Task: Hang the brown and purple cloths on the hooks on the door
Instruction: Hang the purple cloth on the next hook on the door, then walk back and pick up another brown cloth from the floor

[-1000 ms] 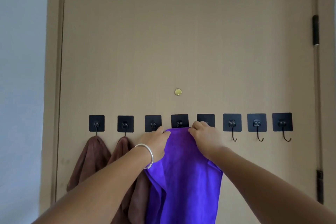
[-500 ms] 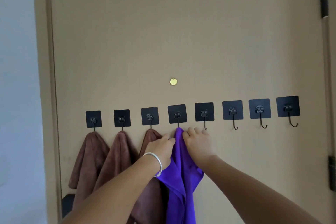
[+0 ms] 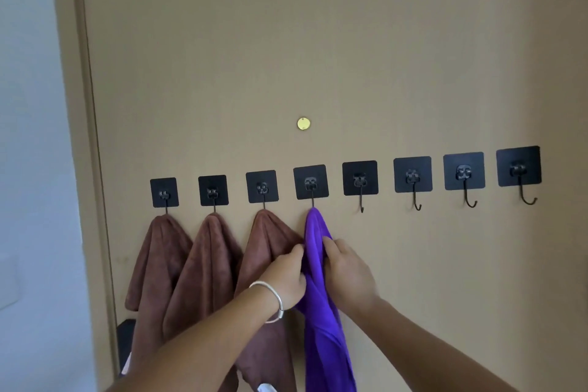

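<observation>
A purple cloth (image 3: 318, 312) hangs from the fourth hook (image 3: 311, 183) of a row of black adhesive hooks on the tan door (image 3: 318, 41). My left hand (image 3: 286, 277), with a silver bangle on the wrist, grips the cloth's left side. My right hand (image 3: 345, 270) grips its right side, a little below the hook. Three brown cloths (image 3: 206, 264) hang from the first three hooks on the left. The hooks further right, starting with the fifth hook (image 3: 360, 188), carry nothing.
A small brass peephole cover (image 3: 304, 123) sits above the row of hooks. The door frame (image 3: 73, 137) and a pale wall (image 3: 28, 169) are on the left. A dark object (image 3: 124, 344) stands low beside the frame.
The purple cloth went from being spread under both hands at the hook to hanging from it in a narrow fold. Both hands slid down the cloth. The camera moved closer and left.
</observation>
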Demonstrator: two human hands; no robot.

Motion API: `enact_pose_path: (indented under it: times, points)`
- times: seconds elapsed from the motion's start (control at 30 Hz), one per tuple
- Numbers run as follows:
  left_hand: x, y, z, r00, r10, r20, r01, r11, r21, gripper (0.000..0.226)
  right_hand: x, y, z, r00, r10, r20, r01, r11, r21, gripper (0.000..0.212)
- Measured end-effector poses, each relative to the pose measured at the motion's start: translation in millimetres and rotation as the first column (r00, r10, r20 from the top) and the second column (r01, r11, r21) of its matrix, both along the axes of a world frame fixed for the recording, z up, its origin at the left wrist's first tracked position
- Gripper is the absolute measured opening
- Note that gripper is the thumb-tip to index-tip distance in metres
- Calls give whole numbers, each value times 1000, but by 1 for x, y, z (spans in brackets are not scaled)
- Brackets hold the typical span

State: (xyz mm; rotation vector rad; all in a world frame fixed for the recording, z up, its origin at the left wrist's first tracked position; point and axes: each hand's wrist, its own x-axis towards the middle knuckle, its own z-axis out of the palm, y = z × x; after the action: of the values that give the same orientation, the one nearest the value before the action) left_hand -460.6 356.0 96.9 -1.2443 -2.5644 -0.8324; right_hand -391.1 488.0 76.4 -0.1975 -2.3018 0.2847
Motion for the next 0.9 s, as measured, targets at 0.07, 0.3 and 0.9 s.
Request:
enact_pose_path:
  times: [0.07, 0.3, 0.9]
  points:
    - [-5, -6, 2, 1000, -11, 4, 11, 1000, -2, 31, 3, 1, 1, 999, -5, 34, 5, 1000, 5, 30]
    - [11, -21, -21, 998, 23, 65, -34, 984, 177, 68, 26, 12, -18, 996, -39, 80, 33, 997, 72, 39]
    - [7, -5, 11, 769, -156, -620, 166, 985, -42, 73, 97, -23, 15, 862, -505, 51, 489, 853, 183, 53]
